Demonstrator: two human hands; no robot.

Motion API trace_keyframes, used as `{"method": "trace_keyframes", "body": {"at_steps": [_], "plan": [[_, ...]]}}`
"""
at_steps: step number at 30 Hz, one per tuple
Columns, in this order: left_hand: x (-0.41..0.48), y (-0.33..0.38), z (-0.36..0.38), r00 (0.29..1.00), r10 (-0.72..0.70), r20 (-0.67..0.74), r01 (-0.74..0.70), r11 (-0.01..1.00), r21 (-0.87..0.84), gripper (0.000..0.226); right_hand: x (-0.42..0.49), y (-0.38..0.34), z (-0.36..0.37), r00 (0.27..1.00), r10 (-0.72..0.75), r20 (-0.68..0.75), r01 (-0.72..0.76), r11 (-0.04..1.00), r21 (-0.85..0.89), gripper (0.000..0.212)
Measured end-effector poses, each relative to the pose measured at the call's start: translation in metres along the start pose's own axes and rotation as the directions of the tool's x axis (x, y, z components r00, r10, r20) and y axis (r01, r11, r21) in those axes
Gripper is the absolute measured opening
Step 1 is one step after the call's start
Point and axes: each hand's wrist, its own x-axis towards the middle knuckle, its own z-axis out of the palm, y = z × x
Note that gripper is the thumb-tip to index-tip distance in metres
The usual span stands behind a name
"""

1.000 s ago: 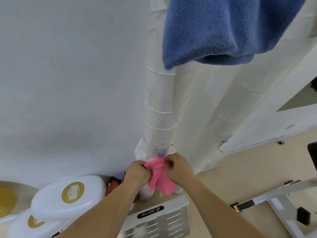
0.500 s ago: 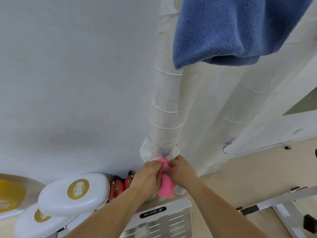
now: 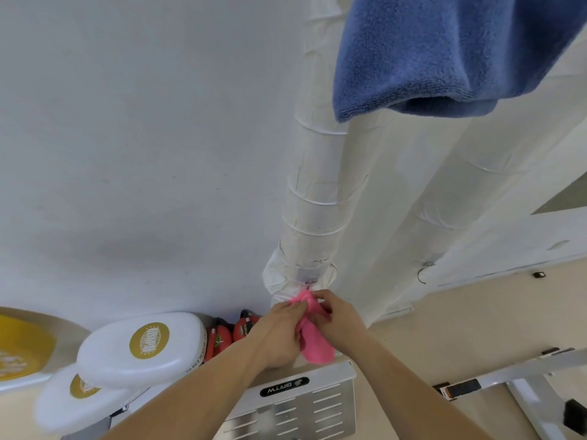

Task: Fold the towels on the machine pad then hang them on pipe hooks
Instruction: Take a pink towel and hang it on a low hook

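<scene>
Pink towel (image 3: 316, 346), top partly hidden by left hand (image 3: 279, 331) and right hand (image 3: 336, 319).

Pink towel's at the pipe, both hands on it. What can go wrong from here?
1. The left hand and right hand bunch the pink towel against the wrapped pipe. Any hook there is hidden, so the towel may miss it and drop once released.
2. The bunched grip may undo the fold.
3. The blue towel hangs overhead, so raising the arms might brush it loose.
</scene>
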Motion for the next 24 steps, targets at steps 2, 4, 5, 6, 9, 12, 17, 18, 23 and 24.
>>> {"method": "trace_keyframes", "body": {"at_steps": [2, 4, 5, 6, 9, 12, 17, 18, 23, 24], "plan": [[-0.002, 0.003, 0.003, 0.998, -0.051, 0.029, 0.051, 0.999, -0.01, 0.057, 0.002, -0.003, 0.001, 1.0, 0.004, -0.024, -0.005, 0.998, -0.058, 0.032], [-0.005, 0.008, 0.006, 0.991, -0.136, 0.014, 0.136, 0.989, -0.054, 0.066, 0.005, -0.007, 0.003, 0.999, 0.004, -0.048, -0.009, 0.994, -0.111, 0.029], [-0.004, 0.009, 0.008, 0.991, -0.136, 0.012, 0.137, 0.988, -0.073, 0.069, 0.006, -0.008, 0.002, 0.998, 0.005, -0.057, -0.013, 0.991, -0.136, 0.028], [-0.004, 0.012, 0.007, 0.991, -0.131, 0.041, 0.134, 0.988, -0.077, 0.07, 0.008, -0.01, 0.001, 0.998, 0.005, -0.061, -0.015, 0.987, -0.16, 0.029], [-0.008, 0.017, -0.001, 0.993, -0.103, 0.065, 0.11, 0.987, -0.119, 0.066, 0.011, -0.013, -0.003, 0.998, -0.003, -0.065, -0.014, 0.967, -0.254, 0.035], [-0.006, 0.011, -0.005, 0.994, -0.099, 0.05, 0.105, 0.988, -0.114, 0.052, 0.008, -0.013, -0.001, 0.997, -0.002, -0.075, -0.023, 0.943, -0.333, 0.038], [-0.004, 0.009, 0.004, 0.989, -0.003, -0.15, 0.002, 1.0, -0.005, 0.028, 0.008, -0.016, -0.003, 0.999, -0.048, -0.007, 0.042, 0.92, -0.391, 0.044], [-0.006, 0.012, 0.004, 0.982, 0.038, -0.185, -0.032, 0.999, 0.031, 0.034, 0.008, -0.016, -0.004, 0.999, -0.05, -0.006, 0.045, 0.934, -0.355, 0.044], [-0.003, 0.012, 0.004, 0.992, 0.074, -0.106, -0.061, 0.992, 0.114, 0.049, 0.005, -0.006, -0.008, 0.998, -0.054, -0.015, 0.051, 0.985, -0.164, 0.038], [-0.002, 0.012, 0.002, 0.988, 0.112, -0.107, -0.107, 0.993, 0.053, 0.04, 0.004, -0.004, -0.007, 0.998, -0.066, -0.016, 0.063, 0.987, -0.147, 0.037]]}}
